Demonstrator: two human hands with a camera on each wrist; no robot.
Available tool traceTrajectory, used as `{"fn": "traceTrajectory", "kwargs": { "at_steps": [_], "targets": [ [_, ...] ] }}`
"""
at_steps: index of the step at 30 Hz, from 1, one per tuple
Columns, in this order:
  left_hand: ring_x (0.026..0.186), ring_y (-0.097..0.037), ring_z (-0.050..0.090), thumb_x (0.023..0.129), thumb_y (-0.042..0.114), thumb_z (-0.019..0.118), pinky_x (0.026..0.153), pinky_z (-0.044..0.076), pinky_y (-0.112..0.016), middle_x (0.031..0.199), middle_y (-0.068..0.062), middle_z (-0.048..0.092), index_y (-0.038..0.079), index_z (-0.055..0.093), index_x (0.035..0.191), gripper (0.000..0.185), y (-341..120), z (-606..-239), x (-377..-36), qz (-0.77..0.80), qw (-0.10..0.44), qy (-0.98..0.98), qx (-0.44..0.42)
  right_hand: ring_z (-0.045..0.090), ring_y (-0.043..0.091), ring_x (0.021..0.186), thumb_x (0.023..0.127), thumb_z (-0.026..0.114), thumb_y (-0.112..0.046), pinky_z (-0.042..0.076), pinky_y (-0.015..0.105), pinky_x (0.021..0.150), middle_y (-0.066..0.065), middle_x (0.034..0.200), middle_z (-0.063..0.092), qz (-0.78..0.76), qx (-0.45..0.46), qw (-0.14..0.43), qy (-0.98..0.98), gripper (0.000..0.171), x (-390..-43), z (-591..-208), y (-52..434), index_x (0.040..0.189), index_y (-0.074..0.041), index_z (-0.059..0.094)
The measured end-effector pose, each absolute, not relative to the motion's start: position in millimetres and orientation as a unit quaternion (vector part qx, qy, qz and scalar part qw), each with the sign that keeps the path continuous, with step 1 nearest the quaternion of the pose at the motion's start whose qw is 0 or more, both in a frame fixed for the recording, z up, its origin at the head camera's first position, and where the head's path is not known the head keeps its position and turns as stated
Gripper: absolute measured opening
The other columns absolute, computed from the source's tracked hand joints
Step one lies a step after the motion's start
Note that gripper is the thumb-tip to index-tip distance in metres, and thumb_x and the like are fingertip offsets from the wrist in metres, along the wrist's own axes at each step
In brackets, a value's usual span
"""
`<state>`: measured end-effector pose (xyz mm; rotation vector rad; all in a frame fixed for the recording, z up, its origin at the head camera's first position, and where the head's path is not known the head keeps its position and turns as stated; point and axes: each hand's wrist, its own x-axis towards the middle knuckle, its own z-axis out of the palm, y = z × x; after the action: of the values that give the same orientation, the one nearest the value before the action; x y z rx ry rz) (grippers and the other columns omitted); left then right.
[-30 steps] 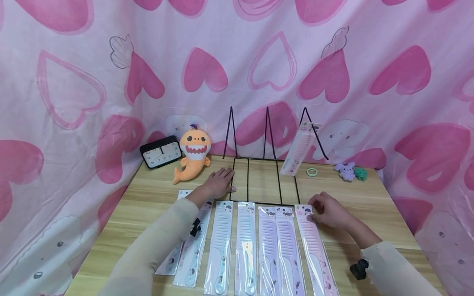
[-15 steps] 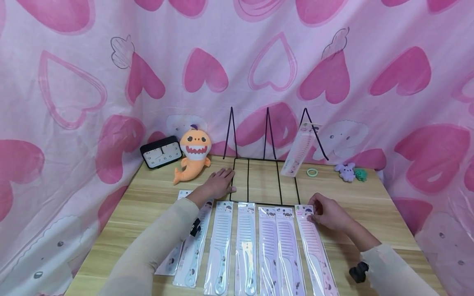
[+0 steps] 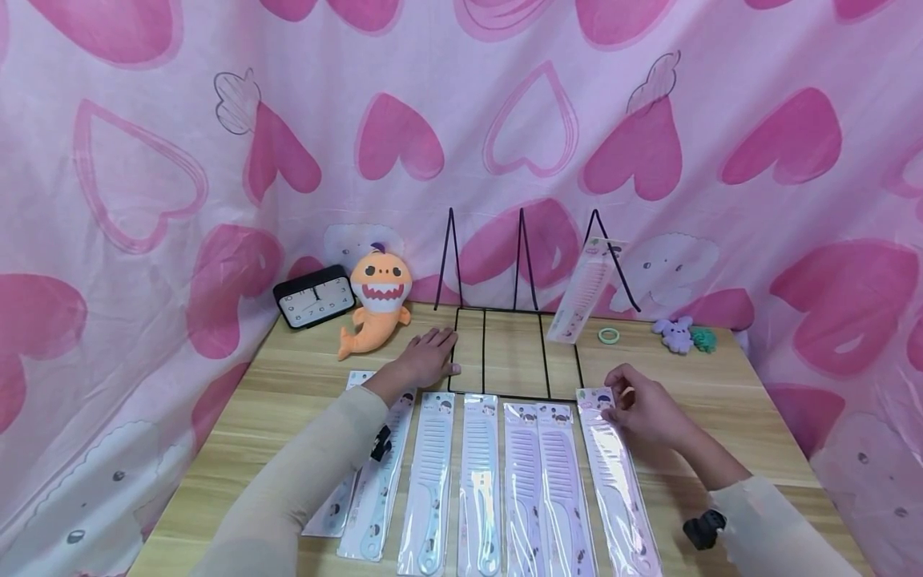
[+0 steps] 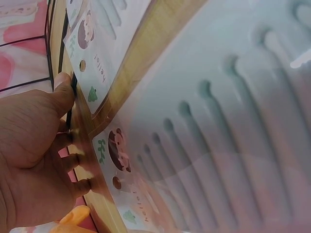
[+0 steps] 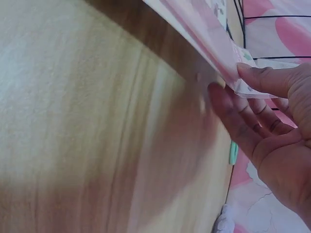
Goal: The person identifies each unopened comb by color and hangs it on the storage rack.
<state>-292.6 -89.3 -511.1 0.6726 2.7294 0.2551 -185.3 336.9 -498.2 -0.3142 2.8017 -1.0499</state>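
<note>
Pink heart-print cloth hung behind the wooden table (image 3: 274, 401), where your left hand (image 3: 427, 358) lay flat with straight fingers on the near left corner of the black wire rack (image 3: 513, 353), whose far right slot held one packaged comb (image 3: 586, 292) leaning upright while the other slots showed bare wood. Your right hand (image 3: 644, 407) pinched the top edge of the rightmost pink comb packet (image 3: 616, 473), thumb over and fingers under, its far end lifted just off the table near the rack's right corner. Five more packets (image 3: 476, 473) lay side by side to its left, and a clock (image 3: 313, 296) and an orange plush (image 3: 376, 298) stood far left.
</note>
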Motion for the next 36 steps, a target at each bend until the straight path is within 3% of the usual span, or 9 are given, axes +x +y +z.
{"fn": "traceTrajectory", "kwargs": {
  "at_steps": [16, 19, 23, 27, 36],
  "targets": [
    [0.174, -0.039, 0.014, 0.117, 0.048, 0.049, 0.139, 0.021, -0.062, 0.187, -0.013, 0.017, 0.008, 0.022, 0.177, 0.077, -90.2, -511.3, -292.0, 0.091, 0.159, 0.954, 0.236, 0.068, 0.024, 0.1, 0.099, 0.077, 0.005, 0.058, 0.013, 0.081, 0.019, 0.123, 0.071, -0.397, -0.069, -0.021, 0.915, 0.04, -184.6, -469.1, 340.7, 0.135, -0.004, 0.063],
    [0.174, -0.038, 0.013, 0.117, 0.048, 0.049, 0.14, 0.02, -0.062, 0.187, -0.012, 0.017, 0.009, 0.022, 0.177, 0.077, -90.4, -512.2, -293.0, 0.091, 0.161, 0.955, 0.233, 0.067, 0.025, 0.102, 0.099, 0.077, 0.005, 0.06, 0.014, 0.079, 0.02, 0.125, 0.07, -0.401, -0.06, -0.044, 0.913, 0.039, -182.5, -462.0, 338.4, 0.135, -0.004, 0.064],
    [0.174, -0.038, 0.013, 0.117, 0.048, 0.049, 0.14, 0.02, -0.063, 0.187, -0.012, 0.016, 0.009, 0.021, 0.177, 0.077, -90.6, -512.9, -293.9, 0.089, 0.161, 0.955, 0.231, 0.067, 0.014, 0.097, 0.101, 0.074, 0.005, 0.066, 0.023, 0.073, 0.02, 0.122, 0.068, -0.424, -0.056, -0.071, 0.901, 0.038, -180.6, -454.2, 336.0, 0.137, -0.002, 0.062],
    [0.174, -0.038, 0.013, 0.117, 0.049, 0.049, 0.14, 0.02, -0.063, 0.187, -0.012, 0.016, 0.009, 0.022, 0.177, 0.077, -90.3, -511.5, -293.4, 0.09, 0.161, 0.955, 0.231, 0.065, 0.004, 0.091, 0.102, 0.074, 0.006, 0.067, 0.025, 0.07, 0.017, 0.117, 0.066, -0.444, -0.055, -0.098, 0.889, 0.036, -179.7, -446.3, 333.9, 0.136, 0.001, 0.062],
    [0.174, -0.038, 0.013, 0.117, 0.05, 0.049, 0.14, 0.02, -0.062, 0.187, -0.012, 0.016, 0.01, 0.022, 0.177, 0.077, -91.3, -515.0, -293.6, 0.091, 0.16, 0.956, 0.23, 0.067, -0.001, 0.091, 0.099, 0.076, 0.009, 0.064, 0.017, 0.071, -0.01, 0.105, 0.066, -0.481, -0.094, -0.167, 0.855, 0.028, -174.7, -416.7, 323.5, 0.125, 0.005, 0.065]
  ]
}}
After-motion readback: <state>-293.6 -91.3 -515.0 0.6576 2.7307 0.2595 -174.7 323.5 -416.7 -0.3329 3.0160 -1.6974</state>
